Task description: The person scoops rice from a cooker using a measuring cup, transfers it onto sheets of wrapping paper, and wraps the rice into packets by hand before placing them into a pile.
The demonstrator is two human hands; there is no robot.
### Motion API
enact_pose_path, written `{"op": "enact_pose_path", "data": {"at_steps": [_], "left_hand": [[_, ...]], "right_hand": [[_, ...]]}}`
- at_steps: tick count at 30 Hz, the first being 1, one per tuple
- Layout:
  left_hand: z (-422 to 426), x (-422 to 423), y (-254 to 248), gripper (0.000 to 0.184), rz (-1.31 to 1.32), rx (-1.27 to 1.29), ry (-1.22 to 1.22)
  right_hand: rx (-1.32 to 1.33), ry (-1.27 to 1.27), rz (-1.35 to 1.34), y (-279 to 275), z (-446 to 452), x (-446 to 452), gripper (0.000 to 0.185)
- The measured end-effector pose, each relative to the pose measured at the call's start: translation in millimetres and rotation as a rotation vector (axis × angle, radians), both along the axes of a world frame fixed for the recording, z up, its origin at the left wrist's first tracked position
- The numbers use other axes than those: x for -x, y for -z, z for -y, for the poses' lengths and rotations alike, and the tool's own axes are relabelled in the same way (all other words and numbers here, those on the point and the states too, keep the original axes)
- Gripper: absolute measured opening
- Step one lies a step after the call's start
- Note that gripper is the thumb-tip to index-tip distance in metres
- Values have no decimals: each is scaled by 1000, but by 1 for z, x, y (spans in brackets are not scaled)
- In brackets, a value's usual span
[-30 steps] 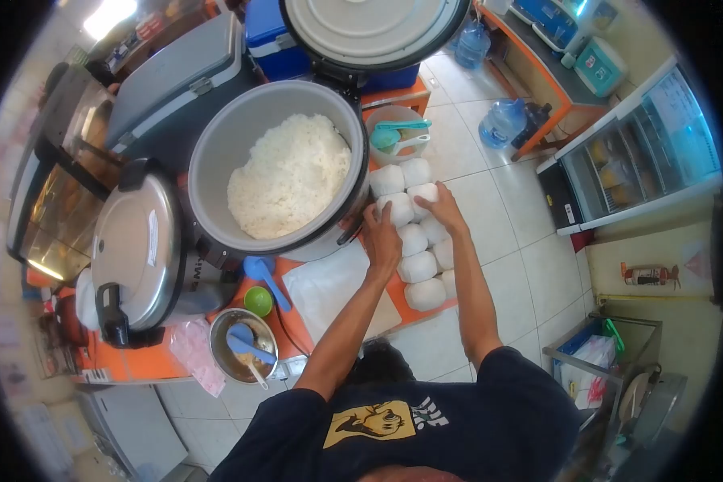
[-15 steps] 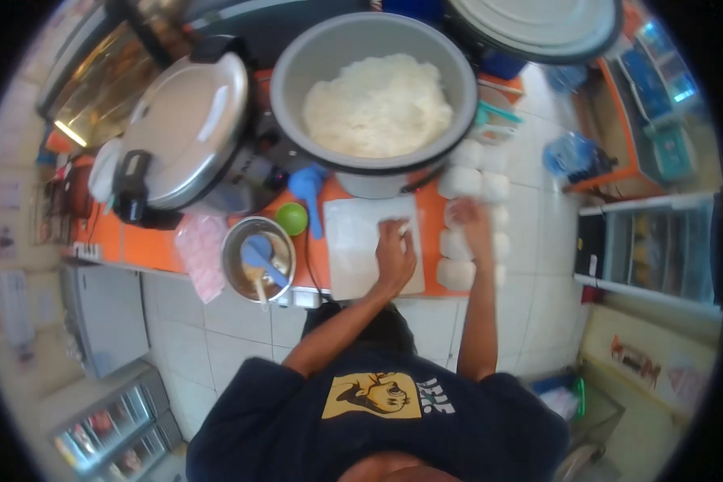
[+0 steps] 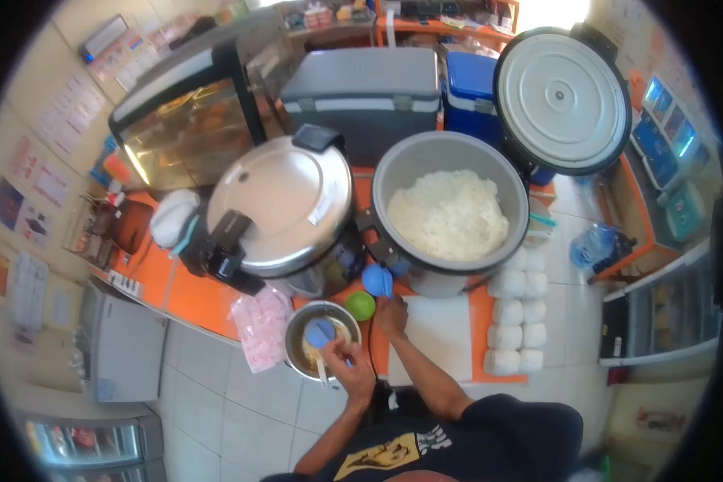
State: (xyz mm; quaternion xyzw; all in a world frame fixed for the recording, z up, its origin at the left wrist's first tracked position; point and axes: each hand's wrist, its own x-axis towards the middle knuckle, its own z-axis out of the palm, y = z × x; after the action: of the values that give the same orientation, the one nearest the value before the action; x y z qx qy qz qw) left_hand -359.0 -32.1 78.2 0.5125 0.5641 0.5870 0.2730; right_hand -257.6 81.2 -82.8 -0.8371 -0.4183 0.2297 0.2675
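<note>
My left hand (image 3: pixel 351 368) is closed on the handle of a blue scoop (image 3: pixel 320 332), whose cup rests in a metal bowl (image 3: pixel 291 359) with some liquid and a second, pale handle. My right hand (image 3: pixel 392 316) is closed around the handle of another blue scoop (image 3: pixel 377 281), lying in front of the open rice cooker; the fingers hide most of that handle. A small green bowl (image 3: pixel 360 305) sits between the hands. White paper (image 3: pixel 435 337) lies flat on the orange counter, right of my right hand. White cooked rice (image 3: pixel 448 213) fills part of the cooker (image 3: pixel 394 161).
White wrapped packs (image 3: pixel 506 336) stand in rows at the right counter edge. A lidded cooker (image 3: pixel 285 209) stands left, with a pink plastic bag (image 3: pixel 261 328) before it. The open cooker's raised lid (image 3: pixel 562 100), a grey cool box (image 3: pixel 361 80) and a blue one (image 3: pixel 470 80) are behind.
Both hands have moved left: the left from the paper to the scoop in the metal bowl, the right from the white packs to the other scoop. The view has tilted up and shifted left.
</note>
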Motion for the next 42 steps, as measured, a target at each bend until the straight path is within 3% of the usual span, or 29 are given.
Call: {"op": "enact_pose_path", "data": {"at_steps": [5, 7, 9, 11, 13, 15, 16, 18, 21, 25, 27, 35, 40, 42], "left_hand": [[-15, 1, -30, 27, 204, 66, 130], [-26, 1, -32, 26, 298, 28, 158], [-40, 2, -28, 26, 513, 105, 93], [-56, -3, 2, 35, 496, 76, 196], [-81, -29, -2, 52, 69, 185, 348], [-97, -68, 31, 78, -1, 188, 439], [-106, -81, 30, 78, 19, 187, 438], [-121, -98, 31, 93, -167, -6, 534], [-126, -118, 39, 101, -52, 118, 501], [-129, -111, 52, 107, 5, 311, 563], [-134, -117, 55, 112, 42, 257, 547], [-137, -116, 53, 117, -6, 246, 531], [-137, -117, 55, 119, 1, 202, 504], [-136, -118, 58, 118, -27, 208, 502]], "right_hand": [[-72, -97, 82, -96, 71, -26, 27], [-268, -337, -22, -158, 105, -48, 26], [-368, -301, -40, -194, 133, -81, 25], [-443, -83, 92, -247, 119, -122, 25], [-288, 10, 217, -326, 78, -153, 26], [-187, -111, 478, -350, 39, -199, 25], [-184, -116, 496, -356, 20, -218, 25], [272, -189, 738, -353, -13, -237, 32], [487, -359, 839, -340, -34, -236, 26], [570, -509, 844, -339, -48, -222, 22], [647, -500, 789, -341, -62, -213, 21], [762, -667, 736, -290, -105, -197, 19], [778, -893, 704, -324, -99, -184, 16], [374, -838, 952, -332, -91, -197, 15]]}}
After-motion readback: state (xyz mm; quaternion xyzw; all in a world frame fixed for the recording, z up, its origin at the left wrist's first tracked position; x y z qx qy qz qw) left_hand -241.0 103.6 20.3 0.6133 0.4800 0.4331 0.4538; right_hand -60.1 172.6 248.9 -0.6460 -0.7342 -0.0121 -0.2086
